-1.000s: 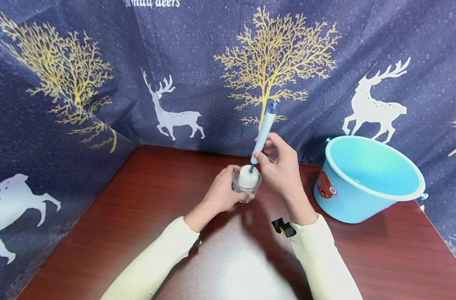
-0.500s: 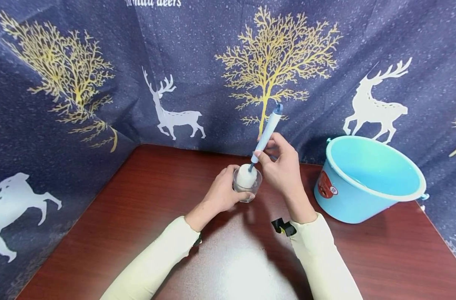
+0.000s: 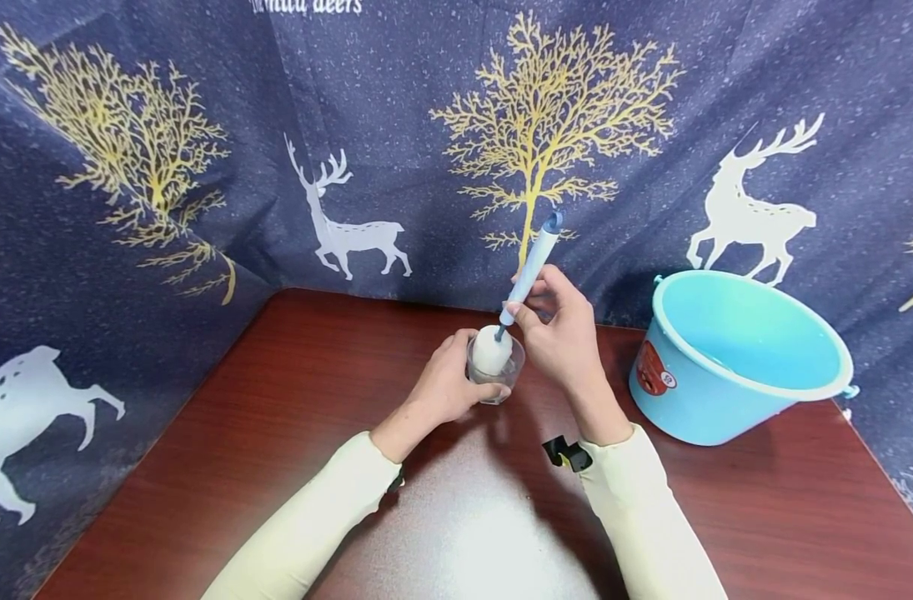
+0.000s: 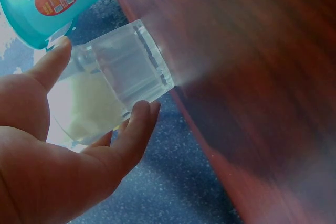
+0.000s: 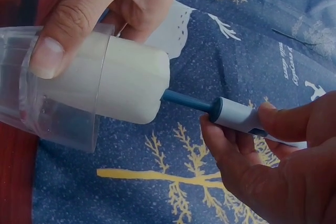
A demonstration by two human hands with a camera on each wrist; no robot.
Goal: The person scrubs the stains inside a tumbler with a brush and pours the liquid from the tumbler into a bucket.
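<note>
My left hand grips a clear glass cup, fingers on one side and thumb on the other. Inside the cup sits the white sponge head of a cup brush, its top standing out past the rim. A thin dark blue rod joins that head to a pale blue handle with a dark blue hanging loop at its end. My right hand pinches the lower handle between thumb and fingers. The brush leans up to the right. In the left wrist view the cup's thick base faces the table.
A light blue bucket with a red label stands at the right of the dark red wooden table. Behind the table hangs a dark blue cloth printed with deer and trees. A bright glare lies on the table's front part.
The brush handle has swung a little to the right, then slightly back. Its white head has shifted slightly left and up inside the cup. My left hand has stayed in place.
</note>
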